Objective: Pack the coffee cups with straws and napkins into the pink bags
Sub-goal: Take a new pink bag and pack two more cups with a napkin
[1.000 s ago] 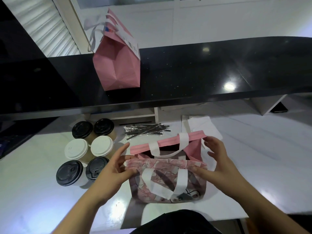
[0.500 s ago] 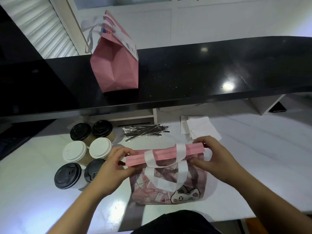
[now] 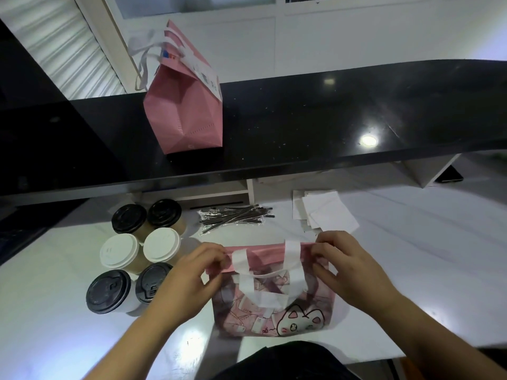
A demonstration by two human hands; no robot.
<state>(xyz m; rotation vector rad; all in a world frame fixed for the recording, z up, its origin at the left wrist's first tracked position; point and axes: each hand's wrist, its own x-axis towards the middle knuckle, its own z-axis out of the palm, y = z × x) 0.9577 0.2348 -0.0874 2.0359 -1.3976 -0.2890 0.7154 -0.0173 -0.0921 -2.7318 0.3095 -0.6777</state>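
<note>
Both hands are now drawing the printed pink bag's [image 3: 274, 305] top edges together, its mouth narrower than a moment ago; the left hand [image 3: 186, 281] is pinching the rim's left end and the right hand [image 3: 348, 267] is pinching the right end, fingers curled over the pink fold. Six lidded coffee cups [image 3: 137, 256] are standing just left of it on the white counter [image 3: 411, 256], wrapped straws [image 3: 236, 215] and napkins [image 3: 326, 212] are lying behind it, and a second pink bag [image 3: 186, 113] is standing on the black upper counter [image 3: 329, 119].
</note>
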